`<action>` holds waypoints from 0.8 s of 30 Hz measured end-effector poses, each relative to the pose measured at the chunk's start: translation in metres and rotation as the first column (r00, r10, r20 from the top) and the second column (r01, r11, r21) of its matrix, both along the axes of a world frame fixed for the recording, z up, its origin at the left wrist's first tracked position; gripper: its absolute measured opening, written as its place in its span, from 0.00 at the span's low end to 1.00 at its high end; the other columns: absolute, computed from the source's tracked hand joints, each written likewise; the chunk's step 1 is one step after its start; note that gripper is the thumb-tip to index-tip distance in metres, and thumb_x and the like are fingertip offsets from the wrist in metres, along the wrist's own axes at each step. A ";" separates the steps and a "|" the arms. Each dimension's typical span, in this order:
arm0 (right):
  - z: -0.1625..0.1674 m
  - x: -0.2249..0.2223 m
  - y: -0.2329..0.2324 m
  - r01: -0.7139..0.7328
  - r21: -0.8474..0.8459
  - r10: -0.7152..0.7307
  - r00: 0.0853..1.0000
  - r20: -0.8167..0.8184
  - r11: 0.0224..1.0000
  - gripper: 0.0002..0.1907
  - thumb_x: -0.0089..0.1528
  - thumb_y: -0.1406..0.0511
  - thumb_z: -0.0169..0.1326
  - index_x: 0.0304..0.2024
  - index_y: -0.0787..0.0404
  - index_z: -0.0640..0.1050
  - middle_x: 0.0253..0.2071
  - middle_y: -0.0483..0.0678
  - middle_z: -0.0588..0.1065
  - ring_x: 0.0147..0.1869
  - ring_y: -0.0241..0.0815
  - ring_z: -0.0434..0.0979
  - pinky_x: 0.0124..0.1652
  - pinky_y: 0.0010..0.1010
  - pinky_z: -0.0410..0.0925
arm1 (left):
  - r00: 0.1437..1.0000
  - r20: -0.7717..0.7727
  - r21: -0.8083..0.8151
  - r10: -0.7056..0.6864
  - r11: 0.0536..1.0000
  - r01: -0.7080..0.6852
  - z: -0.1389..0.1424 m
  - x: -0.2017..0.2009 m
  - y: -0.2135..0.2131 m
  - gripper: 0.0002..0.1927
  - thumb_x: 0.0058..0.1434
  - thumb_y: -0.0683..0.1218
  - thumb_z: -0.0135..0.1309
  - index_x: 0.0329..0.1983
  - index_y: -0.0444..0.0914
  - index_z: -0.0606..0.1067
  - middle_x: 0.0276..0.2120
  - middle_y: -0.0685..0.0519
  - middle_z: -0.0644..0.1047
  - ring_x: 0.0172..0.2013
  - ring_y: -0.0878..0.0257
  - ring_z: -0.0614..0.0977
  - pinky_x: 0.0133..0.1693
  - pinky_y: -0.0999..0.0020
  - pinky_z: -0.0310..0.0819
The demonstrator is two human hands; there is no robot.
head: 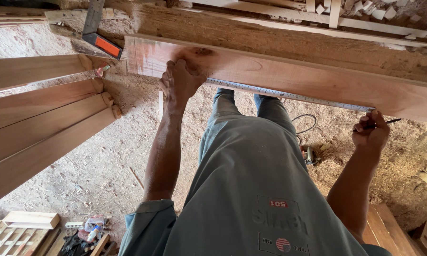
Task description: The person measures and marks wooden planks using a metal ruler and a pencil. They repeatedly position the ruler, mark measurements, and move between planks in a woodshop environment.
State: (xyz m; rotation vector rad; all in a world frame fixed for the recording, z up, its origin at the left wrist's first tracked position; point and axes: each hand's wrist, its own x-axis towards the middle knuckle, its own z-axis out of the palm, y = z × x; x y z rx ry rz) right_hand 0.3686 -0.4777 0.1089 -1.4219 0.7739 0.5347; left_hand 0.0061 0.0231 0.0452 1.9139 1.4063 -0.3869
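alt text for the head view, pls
A person's left hand presses a metal measuring tape against a long reddish wooden plank, while the right hand holds a dark pencil at the tape's far end, above a sawdust-covered floor.
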 end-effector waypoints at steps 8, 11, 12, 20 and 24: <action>0.000 0.000 0.001 0.000 0.014 0.000 1.000 0.006 1.000 0.01 0.70 0.70 0.57 0.42 0.59 0.77 0.34 0.45 0.77 0.35 0.37 0.78 0.27 0.26 0.64 | 1.000 -0.021 0.003 -0.010 1.000 0.010 0.003 -0.002 0.000 0.35 0.41 0.63 0.74 0.44 0.36 0.79 0.42 0.42 0.74 0.39 0.51 0.78 0.41 0.47 0.72; -0.001 0.000 0.001 0.023 -0.015 -0.022 1.000 0.006 1.000 0.01 0.70 0.70 0.57 0.42 0.60 0.77 0.34 0.45 0.77 0.34 0.36 0.78 0.26 0.25 0.63 | 1.000 -0.013 0.009 -0.005 1.000 0.006 0.002 -0.001 0.001 0.33 0.41 0.62 0.74 0.43 0.37 0.80 0.41 0.43 0.74 0.39 0.52 0.78 0.41 0.49 0.72; -0.001 0.000 0.001 0.021 -0.023 -0.021 1.000 0.004 1.000 0.01 0.70 0.70 0.57 0.42 0.59 0.77 0.33 0.45 0.77 0.34 0.36 0.78 0.26 0.25 0.63 | 1.000 -0.003 0.010 -0.003 1.000 0.003 0.001 -0.001 0.001 0.33 0.40 0.62 0.75 0.43 0.37 0.79 0.41 0.43 0.74 0.39 0.52 0.78 0.40 0.50 0.72; 0.003 -0.005 0.008 0.019 -0.056 -0.018 1.000 0.002 0.998 0.01 0.69 0.68 0.57 0.41 0.58 0.78 0.33 0.43 0.77 0.32 0.34 0.77 0.24 0.24 0.60 | 1.000 -0.009 0.033 -0.017 0.999 0.017 0.003 -0.003 -0.001 0.29 0.43 0.60 0.74 0.42 0.38 0.80 0.41 0.45 0.75 0.38 0.54 0.78 0.41 0.51 0.72; 0.007 -0.006 0.013 0.011 -0.053 -0.011 1.000 0.003 0.999 0.02 0.69 0.68 0.58 0.41 0.57 0.77 0.32 0.42 0.77 0.32 0.33 0.77 0.24 0.24 0.60 | 1.000 0.004 0.034 -0.027 0.999 0.027 0.006 -0.002 0.000 0.27 0.45 0.58 0.74 0.42 0.38 0.80 0.40 0.46 0.75 0.38 0.55 0.78 0.41 0.54 0.73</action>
